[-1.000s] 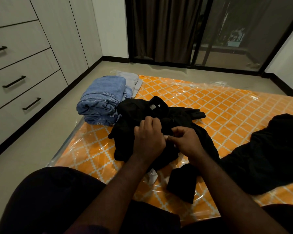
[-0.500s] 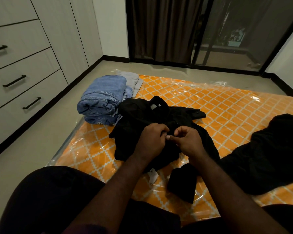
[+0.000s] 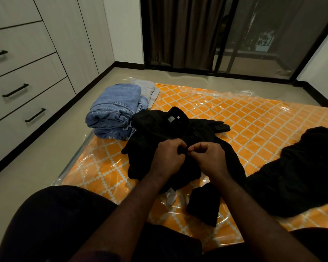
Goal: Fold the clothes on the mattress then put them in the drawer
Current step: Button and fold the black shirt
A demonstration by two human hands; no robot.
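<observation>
**Item: black collared shirt of soft fabric** [image 3: 159,127]. It lies rumpled, collar away from the person, at the middle of the orange lattice-patterned mattress in clear plastic wrap [image 3: 254,118]. One sleeve trails toward 2 o'clock. A dark cuff end lies at 5 o'clock, and a white care label [image 3: 171,195] shows at 6 o'clock.

**Left hand** [image 3: 169,157]. Fingers curled, pinching a fold of the shirt front.

**Right hand** [image 3: 209,157]. Fingers curled, pinching the same spot, fingertips touching those of the left.

**Change.** A second ago the left hand lay higher on the fabric, its fingers pointing up toward the collar. It has since dropped and closed in to meet the right at the front opening. This looks like fastening or aligning the front before folding, so the shirt is not yet folded.

**Surroundings, from the shirt.**
- At 10 o'clock, touching it: a folded stack of blue denim jeans [image 3: 112,110].
- At 11 o'clock: a folded pale grey garment [image 3: 148,89].
- At 3 to 4 o'clock, well apart: an unfolded heap of black clothing [image 3: 301,171].
- At 9 o'clock, across bare floor: white drawers with black bar handles [image 3: 27,87], all closed.
</observation>
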